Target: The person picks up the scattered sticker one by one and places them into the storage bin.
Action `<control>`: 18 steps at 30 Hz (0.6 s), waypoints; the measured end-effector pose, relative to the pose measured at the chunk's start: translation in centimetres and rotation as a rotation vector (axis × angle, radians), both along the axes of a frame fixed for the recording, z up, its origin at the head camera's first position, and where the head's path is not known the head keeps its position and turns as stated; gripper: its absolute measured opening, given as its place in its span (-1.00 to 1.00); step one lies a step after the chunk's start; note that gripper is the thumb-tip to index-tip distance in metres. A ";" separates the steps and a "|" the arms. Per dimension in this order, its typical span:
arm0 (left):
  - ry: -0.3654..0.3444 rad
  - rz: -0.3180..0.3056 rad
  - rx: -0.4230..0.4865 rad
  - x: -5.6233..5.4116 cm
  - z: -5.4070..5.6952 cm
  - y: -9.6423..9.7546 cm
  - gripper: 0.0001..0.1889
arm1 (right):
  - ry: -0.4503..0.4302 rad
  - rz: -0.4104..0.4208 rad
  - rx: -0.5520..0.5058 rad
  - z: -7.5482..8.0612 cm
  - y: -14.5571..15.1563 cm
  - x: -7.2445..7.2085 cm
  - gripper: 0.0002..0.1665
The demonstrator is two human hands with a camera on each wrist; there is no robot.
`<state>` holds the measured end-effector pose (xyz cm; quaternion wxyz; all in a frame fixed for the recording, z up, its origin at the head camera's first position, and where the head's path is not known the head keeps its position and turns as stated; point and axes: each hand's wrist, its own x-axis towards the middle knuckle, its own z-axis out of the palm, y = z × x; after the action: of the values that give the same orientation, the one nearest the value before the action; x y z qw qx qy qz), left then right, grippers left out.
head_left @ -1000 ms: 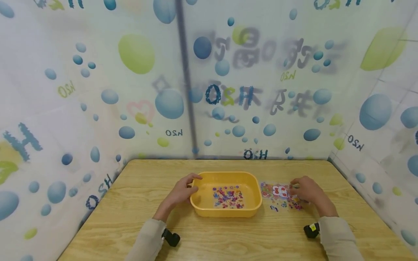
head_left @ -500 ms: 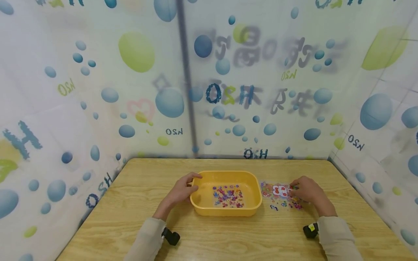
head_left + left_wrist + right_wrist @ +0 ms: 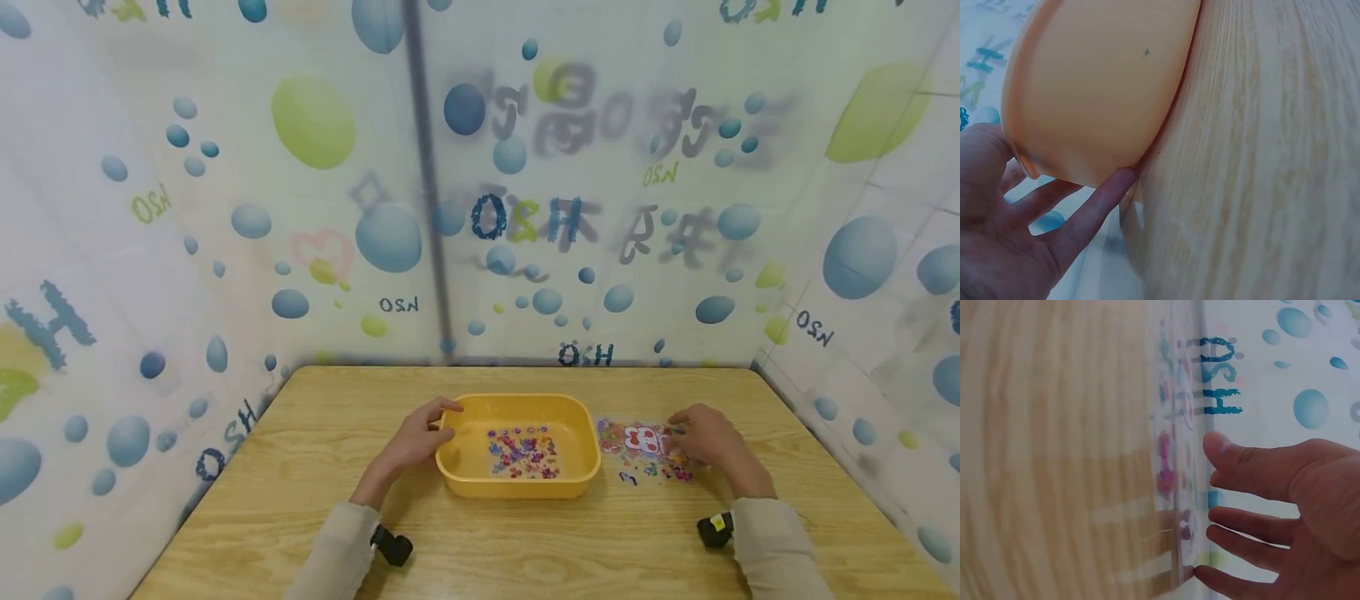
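A yellow plastic tub (image 3: pixel 517 490) stands on the wooden table. My left hand (image 3: pixel 411 439) grips its left end at the rim; in the left wrist view, straight fingers (image 3: pixel 1094 209) lie against the tub's outer wall (image 3: pixel 1104 81). Inside the tub, small colourful pieces (image 3: pixel 523 452) lie in a rectangular patch. Right of the tub lies a flat, clear sheet-like pack (image 3: pixel 641 440) with a white bunny face and small coloured shapes. My right hand (image 3: pixel 708 436) is over its right end. In the right wrist view its fingers are spread and relaxed, fingertips right at the pack's edge (image 3: pixel 1166 462).
The wooden table (image 3: pixel 517 550) reaches back to a curtain (image 3: pixel 390 333) printed with blue and green bubbles, which also closes in both sides. A black wrist camera (image 3: pixel 393 546) sits on the left sleeve and another wrist camera (image 3: pixel 715 531) on the right.
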<state>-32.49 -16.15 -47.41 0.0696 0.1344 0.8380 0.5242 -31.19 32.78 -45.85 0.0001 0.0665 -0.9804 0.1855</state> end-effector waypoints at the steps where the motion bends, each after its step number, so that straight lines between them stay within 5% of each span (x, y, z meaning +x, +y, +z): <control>1: -0.002 0.000 0.001 0.0 0.0 0.0 -0.61 | 0.011 0.002 0.001 0.1 0.2 0.1 -0.50; 6: -0.008 0.000 0.007 0.2 0.0 0.0 -0.61 | -0.035 -0.019 0.006 -0.1 1.4 0.2 -0.45; 12: -0.009 -0.001 0.002 0.2 0.2 0.0 -0.61 | -0.129 -0.052 -0.055 -0.3 1.8 0.3 -0.75; 18: -0.007 0.003 0.003 0.3 0.2 -0.1 -0.61 | -0.148 -0.086 -0.047 -0.2 1.6 0.2 -0.60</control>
<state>-32.23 -16.22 -47.17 0.0719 0.1314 0.8372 0.5260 -30.97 34.36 -46.04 -0.0630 0.0103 -0.9750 0.2129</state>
